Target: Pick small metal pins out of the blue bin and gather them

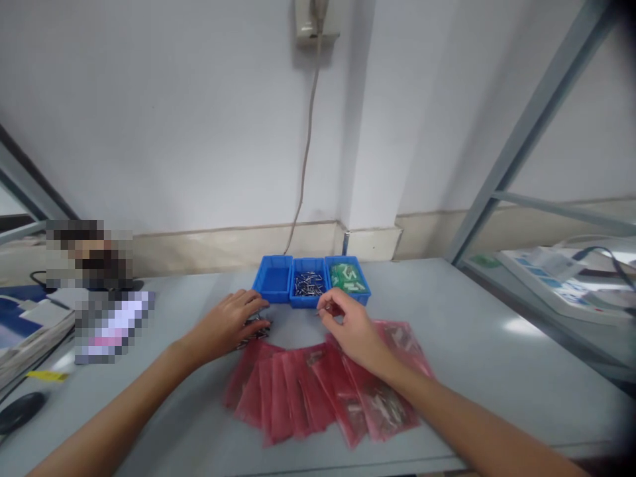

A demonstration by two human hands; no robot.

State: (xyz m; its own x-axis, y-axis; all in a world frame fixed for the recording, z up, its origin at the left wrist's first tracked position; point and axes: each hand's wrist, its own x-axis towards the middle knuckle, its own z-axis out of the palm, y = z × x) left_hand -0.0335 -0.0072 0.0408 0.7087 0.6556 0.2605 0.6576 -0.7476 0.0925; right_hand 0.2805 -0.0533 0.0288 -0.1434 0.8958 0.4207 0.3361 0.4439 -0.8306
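Just beyond my two hands stand three blue rectangular plastic bins in a touching row. My left hand (233, 319) reaches over a loose pile of small, dark, shiny metal pieces (257, 330); its thumb stands apart from the fingers, the grip loosely spread, and I cannot tell whether any piece is caught in the palm. My right hand (350, 328) is curled, thumb and forefinger drawn nearly together near the middle bin (311, 304); a tiny sliver shows at the tips, too blurred for me to tell whether I have hold of it. That bin, ahead of the gap between my hands, bears a heap of slender silvery metal parts (309, 285). Ahead of my left fingers is the left bin (276, 259), its blue floor showing; past my right knuckles, the right bin (366, 283) holds green packets with whitish pieces (349, 277). Nearer me than both hands, translucent red plastic bags (283, 397) lie overlapping in a fan, partly under my right wrist, pale contents showing through some at the right end.
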